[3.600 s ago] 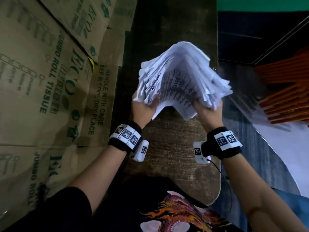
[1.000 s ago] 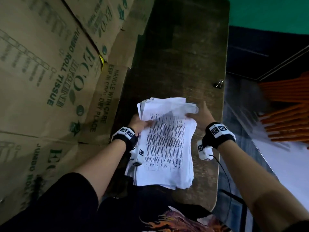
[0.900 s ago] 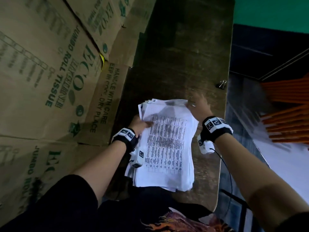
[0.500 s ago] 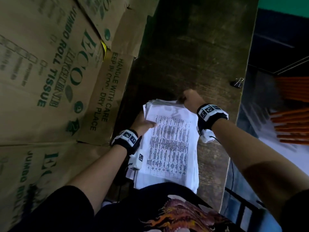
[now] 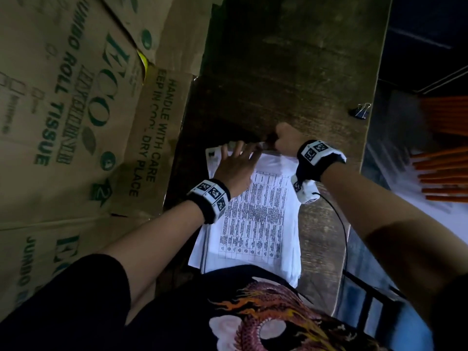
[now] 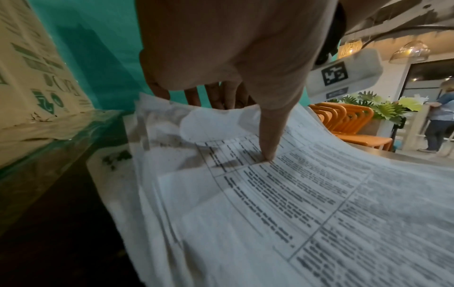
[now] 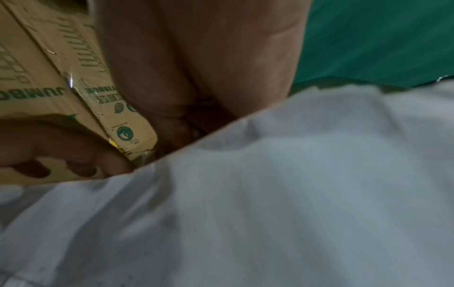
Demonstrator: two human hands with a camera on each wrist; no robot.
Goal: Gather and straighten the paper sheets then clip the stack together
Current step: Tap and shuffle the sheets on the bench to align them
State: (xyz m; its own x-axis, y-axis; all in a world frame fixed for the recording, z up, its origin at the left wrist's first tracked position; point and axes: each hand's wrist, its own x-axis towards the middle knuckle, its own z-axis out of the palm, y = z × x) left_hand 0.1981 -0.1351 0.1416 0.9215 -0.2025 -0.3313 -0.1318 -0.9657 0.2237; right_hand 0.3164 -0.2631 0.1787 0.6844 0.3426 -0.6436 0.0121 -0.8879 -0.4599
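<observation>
Left hand (image 5: 235, 168) moved onto paper stack (image 5: 255, 221), binder clip (image 5: 361, 111) apart

paper stack (image 5: 255, 219) on table (image 5: 291, 72), 6 o'clock | binder clip (image 5: 361, 111) 2 o'clock, table edge | cardboard boxes (image 5: 63, 110) 9 o'clock

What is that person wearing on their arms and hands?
Both hands, the left hand and the right hand, are bare, with no gloves. Each wrist has a black wristband carrying white square tags printed with black blocky patterns. A small white camera box hangs under the right wrist, with a thin black cable trailing from it. The short sleeves are black.
</observation>
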